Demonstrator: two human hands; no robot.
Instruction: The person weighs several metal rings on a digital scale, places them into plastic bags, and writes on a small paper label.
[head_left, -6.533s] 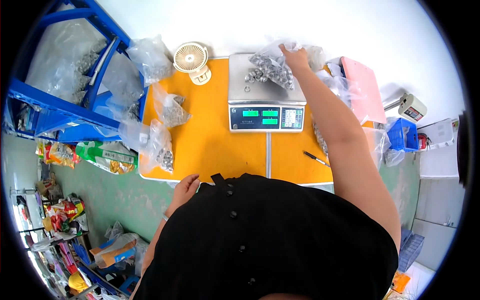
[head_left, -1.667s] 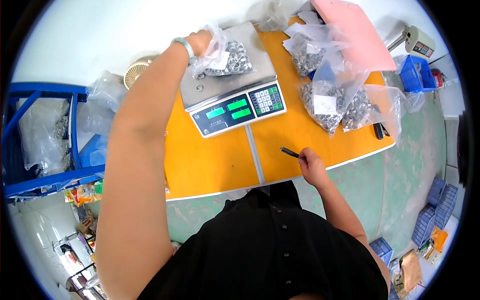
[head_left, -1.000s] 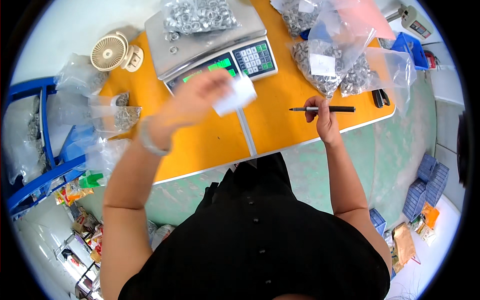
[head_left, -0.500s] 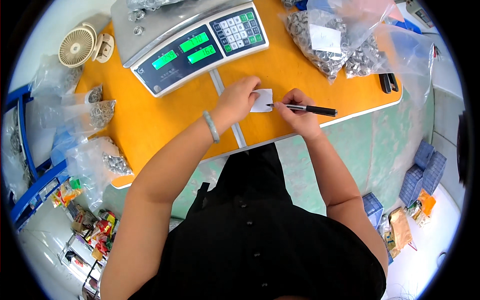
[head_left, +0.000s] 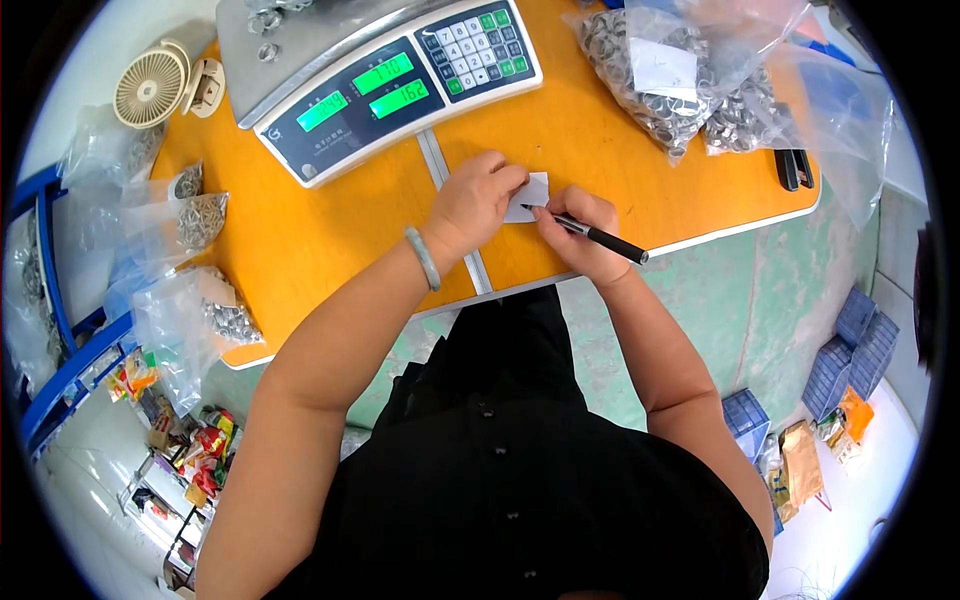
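A small white paper slip (head_left: 539, 188) lies on the orange table top, just in front of the scale. My left hand (head_left: 472, 202), a pale bangle on its wrist, has its fingers curled over the slip's left edge and holds it. A black pen (head_left: 617, 244) with a silver grip is pinched in my right hand (head_left: 588, 236). Its tip touches or hovers just over the slip; I cannot tell which. Whether any marks are on the slip is too small to make out.
A counting scale (head_left: 350, 115) with lit green displays stands behind my hands. Bags of metal rings (head_left: 650, 105) and a black stapler (head_left: 793, 169) sit at the right. Plastic bags (head_left: 205, 220) and a small fan (head_left: 150, 88) line the left. Blue baskets (head_left: 845, 350) stand on the floor.
My right hand has shifted left, and the pen tip with it, across the slip. The pen's back end has swung toward me. My left hand stays nearly in place.
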